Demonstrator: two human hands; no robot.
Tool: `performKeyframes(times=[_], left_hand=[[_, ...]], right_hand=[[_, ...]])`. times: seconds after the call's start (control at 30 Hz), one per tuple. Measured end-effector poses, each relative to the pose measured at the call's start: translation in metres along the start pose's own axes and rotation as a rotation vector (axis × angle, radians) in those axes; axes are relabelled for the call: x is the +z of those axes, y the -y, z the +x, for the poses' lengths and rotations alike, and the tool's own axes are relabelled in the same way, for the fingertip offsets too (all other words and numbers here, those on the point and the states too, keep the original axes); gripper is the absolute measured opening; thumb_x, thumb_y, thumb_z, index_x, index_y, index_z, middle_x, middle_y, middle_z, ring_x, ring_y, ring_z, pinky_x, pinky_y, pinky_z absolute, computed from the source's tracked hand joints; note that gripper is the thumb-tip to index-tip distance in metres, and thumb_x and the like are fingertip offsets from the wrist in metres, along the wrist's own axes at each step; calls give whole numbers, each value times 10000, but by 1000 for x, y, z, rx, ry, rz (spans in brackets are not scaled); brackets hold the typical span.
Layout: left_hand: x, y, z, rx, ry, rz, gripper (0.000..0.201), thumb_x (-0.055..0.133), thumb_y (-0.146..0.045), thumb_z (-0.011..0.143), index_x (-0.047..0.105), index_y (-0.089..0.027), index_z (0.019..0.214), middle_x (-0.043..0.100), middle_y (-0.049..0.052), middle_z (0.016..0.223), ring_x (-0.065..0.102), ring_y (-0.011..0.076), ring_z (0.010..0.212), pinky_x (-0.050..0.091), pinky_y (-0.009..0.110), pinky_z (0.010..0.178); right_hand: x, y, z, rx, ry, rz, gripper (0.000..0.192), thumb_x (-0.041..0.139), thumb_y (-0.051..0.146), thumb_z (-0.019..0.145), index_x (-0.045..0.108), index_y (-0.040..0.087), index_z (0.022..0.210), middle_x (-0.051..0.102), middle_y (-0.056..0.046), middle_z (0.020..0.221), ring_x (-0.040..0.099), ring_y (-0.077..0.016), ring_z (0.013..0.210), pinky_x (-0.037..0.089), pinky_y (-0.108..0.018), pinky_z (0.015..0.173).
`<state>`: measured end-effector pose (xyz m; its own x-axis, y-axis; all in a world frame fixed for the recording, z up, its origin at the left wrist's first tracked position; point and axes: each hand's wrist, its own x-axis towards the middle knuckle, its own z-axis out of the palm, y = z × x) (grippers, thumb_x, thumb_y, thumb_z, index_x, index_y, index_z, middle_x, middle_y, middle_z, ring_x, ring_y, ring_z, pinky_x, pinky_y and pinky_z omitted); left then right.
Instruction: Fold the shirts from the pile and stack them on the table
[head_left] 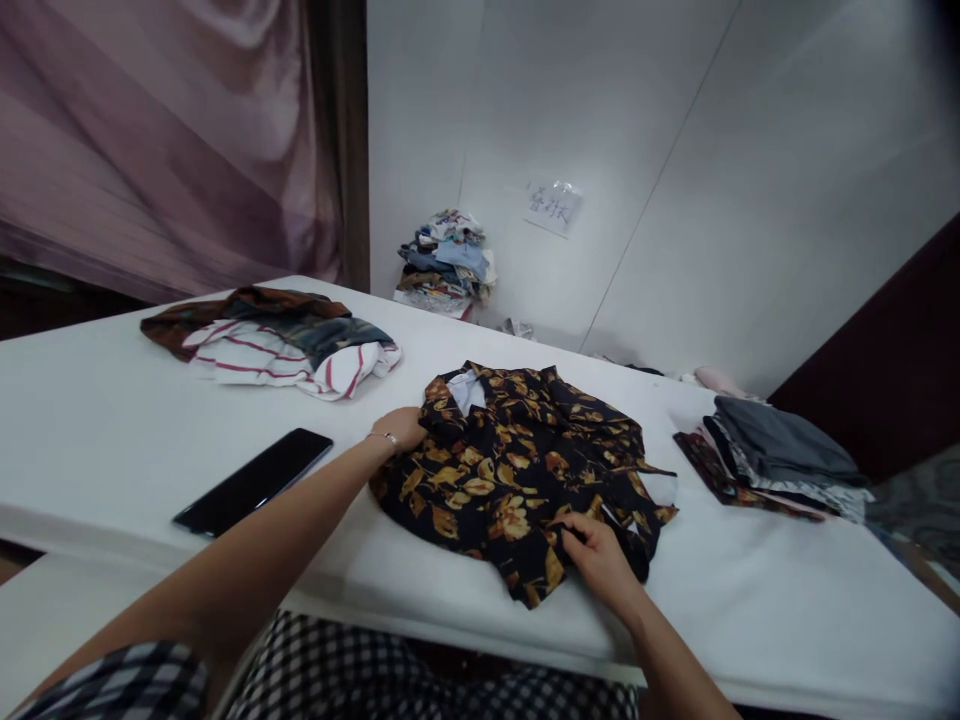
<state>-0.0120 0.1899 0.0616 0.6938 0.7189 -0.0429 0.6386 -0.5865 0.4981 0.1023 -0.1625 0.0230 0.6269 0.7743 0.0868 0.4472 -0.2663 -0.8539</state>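
A black shirt with a golden flower print [517,455] lies spread and rumpled on the white table [360,590]. Light lining shows at its collar, on the far left side. My left hand [405,428], with a thin bracelet at the wrist, grips the shirt's left edge; its fingertips are tucked behind the cloth. Lower down on the right, my right hand [596,560] pinches the near edge of the fabric between thumb and fingers. A small white patch shows on the shirt beside that hand.
A black phone [255,482] lies left of my left forearm. Behind it sit loose garments [277,340], one red-and-white striped. A folded stack of clothes [780,450] stands at the right. A taller clothes pile [446,260] rises by the wall, near a handwritten sign [553,207].
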Motion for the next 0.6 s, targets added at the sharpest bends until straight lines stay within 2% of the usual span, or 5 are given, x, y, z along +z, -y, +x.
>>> performKeyframes(times=[0.1,0.2,0.4,0.5,0.6], left_hand=[[-11,-16,15,94,-1,-221,187,615,-392,619,606,-216,682,689,50,732,651,246,802,497,329,725],[-32,-44,24,224,-17,-439,271,522,-440,708,593,-195,798,683,37,788,636,209,788,506,321,719],[-52,-129,-24,690,169,-545,173,558,-322,723,589,-196,838,662,8,873,589,175,856,468,297,820],[-53,-152,-58,922,318,-322,109,520,-250,765,587,-199,835,653,6,846,581,173,817,456,303,794],[-49,-143,-70,806,260,-124,232,548,-316,789,595,-215,993,676,37,940,614,221,863,463,347,797]], right_hand=[[-2,4,8,9,104,19,220,529,309,802,708,181,801,706,-44,808,647,-203,791,509,-318,761],[-15,20,24,-12,189,122,341,576,282,768,671,225,1091,697,-65,1065,639,-222,1000,505,-353,868],[-56,88,94,-409,-5,-127,851,655,330,764,221,284,1495,245,-66,1553,243,-242,1421,318,-446,1107],[-61,112,124,-585,108,-417,767,694,312,724,387,275,1427,253,-43,1550,162,-275,1442,159,-511,1164],[-57,120,140,-581,275,-551,399,649,189,725,662,309,1106,570,0,1324,333,-298,1376,184,-530,1148]])
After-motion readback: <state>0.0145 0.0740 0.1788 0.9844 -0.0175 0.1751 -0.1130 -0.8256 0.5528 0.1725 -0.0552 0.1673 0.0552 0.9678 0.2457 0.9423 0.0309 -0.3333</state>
